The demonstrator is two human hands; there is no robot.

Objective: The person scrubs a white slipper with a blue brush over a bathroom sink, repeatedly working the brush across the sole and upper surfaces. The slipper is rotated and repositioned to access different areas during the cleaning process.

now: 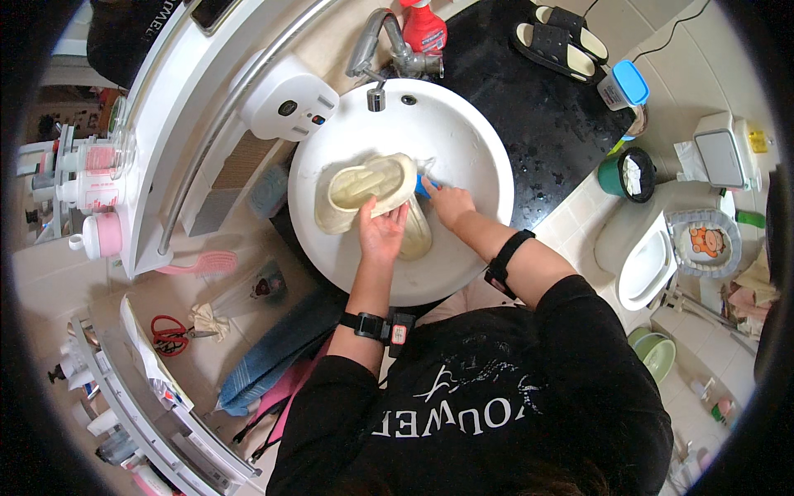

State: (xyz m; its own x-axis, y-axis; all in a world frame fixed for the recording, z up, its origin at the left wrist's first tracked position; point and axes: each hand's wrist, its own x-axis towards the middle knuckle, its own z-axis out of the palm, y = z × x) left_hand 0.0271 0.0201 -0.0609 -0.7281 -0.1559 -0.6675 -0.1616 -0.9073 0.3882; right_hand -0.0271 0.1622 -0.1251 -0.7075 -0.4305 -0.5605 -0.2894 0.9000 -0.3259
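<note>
In the white washbasin (462,124), my left hand (381,232) holds a pale yellowish slipper (347,208) by its rim, thumb at the opening and fingers underneath. My right hand (450,201) grips the blue handle (424,186) of a tool, probably a brush; its head is hidden behind the slipper. Below the raised slipper, a second slipper of the same colour (417,239) lies in the basin, sole or side up, which I cannot tell. The metal faucet (376,99) stands at the basin's far edge, its spout above the bowl.
A red spray bottle (425,28) stands behind the basin. Black slippers (558,46) and a blue-lidded tub (625,85) sit on the wet black counter (521,136). A white wall dispenser (291,102) and a curved metal rail (217,118) flank the basin's left side.
</note>
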